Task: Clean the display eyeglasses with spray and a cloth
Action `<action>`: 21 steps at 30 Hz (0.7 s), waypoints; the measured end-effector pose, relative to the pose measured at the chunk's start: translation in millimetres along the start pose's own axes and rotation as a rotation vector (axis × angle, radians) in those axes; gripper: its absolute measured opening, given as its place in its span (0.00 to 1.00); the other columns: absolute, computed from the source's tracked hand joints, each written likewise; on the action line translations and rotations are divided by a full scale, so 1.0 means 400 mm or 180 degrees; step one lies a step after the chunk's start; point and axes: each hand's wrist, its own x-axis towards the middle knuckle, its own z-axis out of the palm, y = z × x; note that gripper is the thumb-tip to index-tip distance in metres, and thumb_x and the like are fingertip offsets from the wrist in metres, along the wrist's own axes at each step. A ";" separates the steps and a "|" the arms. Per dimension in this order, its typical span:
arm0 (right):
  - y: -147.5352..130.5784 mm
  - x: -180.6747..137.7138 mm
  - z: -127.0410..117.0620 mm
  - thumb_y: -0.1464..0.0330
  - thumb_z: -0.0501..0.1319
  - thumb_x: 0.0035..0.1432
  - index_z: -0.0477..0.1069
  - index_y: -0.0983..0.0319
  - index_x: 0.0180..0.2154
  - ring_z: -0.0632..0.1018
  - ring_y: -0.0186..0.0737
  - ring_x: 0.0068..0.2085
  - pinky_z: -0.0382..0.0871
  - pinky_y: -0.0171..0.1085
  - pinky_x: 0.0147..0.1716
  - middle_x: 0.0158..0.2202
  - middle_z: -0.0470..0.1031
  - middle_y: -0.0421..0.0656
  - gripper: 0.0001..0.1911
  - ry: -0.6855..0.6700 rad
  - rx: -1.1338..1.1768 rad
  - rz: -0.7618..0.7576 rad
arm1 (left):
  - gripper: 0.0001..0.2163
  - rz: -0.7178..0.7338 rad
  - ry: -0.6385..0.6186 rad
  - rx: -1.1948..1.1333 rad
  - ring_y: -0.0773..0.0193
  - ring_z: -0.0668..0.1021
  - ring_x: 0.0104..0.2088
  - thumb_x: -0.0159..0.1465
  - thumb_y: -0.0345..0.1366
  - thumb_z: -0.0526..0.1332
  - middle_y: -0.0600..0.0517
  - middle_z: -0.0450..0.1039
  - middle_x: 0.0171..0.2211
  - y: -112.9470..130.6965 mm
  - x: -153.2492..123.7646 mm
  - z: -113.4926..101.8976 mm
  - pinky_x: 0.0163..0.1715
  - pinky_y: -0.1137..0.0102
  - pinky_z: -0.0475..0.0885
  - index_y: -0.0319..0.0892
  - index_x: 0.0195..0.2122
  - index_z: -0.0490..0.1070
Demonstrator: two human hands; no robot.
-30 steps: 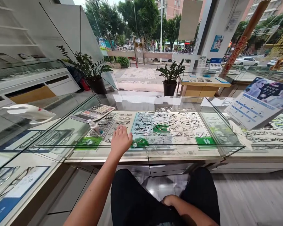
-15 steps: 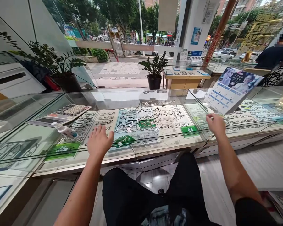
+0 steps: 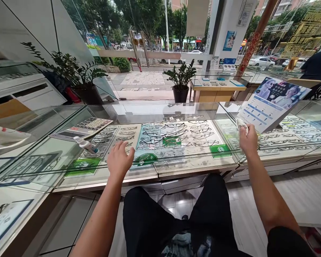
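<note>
My left hand [image 3: 120, 160] rests flat on the glass top of the display case [image 3: 176, 166], fingers spread, holding nothing. A small spray bottle [image 3: 86, 145] lies on the glass to its left. My right hand [image 3: 247, 138] is closed round a white cloth [image 3: 241, 124], lifted just above the glass at the case's right corner. Rows of eyeglass frames [image 3: 176, 134] lie under the glass.
A calculator [image 3: 82, 127] lies at the back left of the case. A slanted price board [image 3: 271, 103] stands at the right. Potted plants [image 3: 180, 80] stand behind. A white device [image 3: 5, 135] sits on the left counter. A person in a dark top [image 3: 318, 66] stands at far right.
My right hand rose from my lap to the case's right corner and took hold of the white cloth. The left hand stayed on the glass. The view swung right.
</note>
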 end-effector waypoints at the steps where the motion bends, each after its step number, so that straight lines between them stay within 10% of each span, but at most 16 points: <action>1: -0.034 -0.042 -0.005 0.50 0.54 0.75 0.72 0.59 0.53 0.75 0.48 0.32 0.70 0.45 0.31 0.38 0.79 0.49 0.22 -0.0181 0.0505 -0.0003 | 0.30 0.0003 0.0201 -0.0153 0.40 0.70 0.76 0.76 0.49 0.48 0.36 0.70 0.75 0.012 -0.009 -0.008 0.76 0.47 0.66 0.37 0.68 0.76; 5: -0.174 -0.239 0.014 0.39 0.59 0.71 0.70 0.52 0.49 0.71 0.39 0.25 0.66 0.37 0.21 0.33 0.75 0.40 0.25 -0.1399 0.2019 0.0340 | 0.20 0.0110 0.0846 -0.1041 0.44 0.79 0.64 0.74 0.47 0.52 0.38 0.82 0.57 0.132 -0.093 -0.048 0.69 0.49 0.73 0.43 0.53 0.79; 9: -0.288 -0.408 0.081 0.39 0.62 0.69 0.70 0.51 0.52 0.71 0.37 0.25 0.69 0.36 0.22 0.33 0.74 0.37 0.26 -0.2411 0.2832 0.0411 | 0.14 0.0817 -0.0173 -0.2589 0.53 0.83 0.45 0.74 0.52 0.60 0.45 0.82 0.43 0.317 -0.223 -0.073 0.50 0.58 0.81 0.49 0.43 0.78; 12: -0.336 -0.484 0.121 0.43 0.65 0.71 0.71 0.50 0.57 0.81 0.42 0.43 0.80 0.41 0.43 0.47 0.80 0.41 0.24 -0.2405 0.3113 -0.0067 | 0.16 0.0789 -0.0758 -0.3467 0.55 0.83 0.44 0.69 0.53 0.70 0.46 0.82 0.46 0.404 -0.274 -0.065 0.47 0.61 0.81 0.50 0.50 0.78; 21: -0.289 -0.572 0.144 0.46 0.55 0.80 0.76 0.56 0.52 0.77 0.42 0.39 0.72 0.41 0.42 0.40 0.79 0.42 0.22 -0.2592 0.2578 -0.0626 | 0.21 0.0300 -0.1141 -0.4046 0.59 0.78 0.36 0.65 0.61 0.73 0.49 0.77 0.36 0.357 -0.305 -0.026 0.39 0.64 0.76 0.48 0.37 0.75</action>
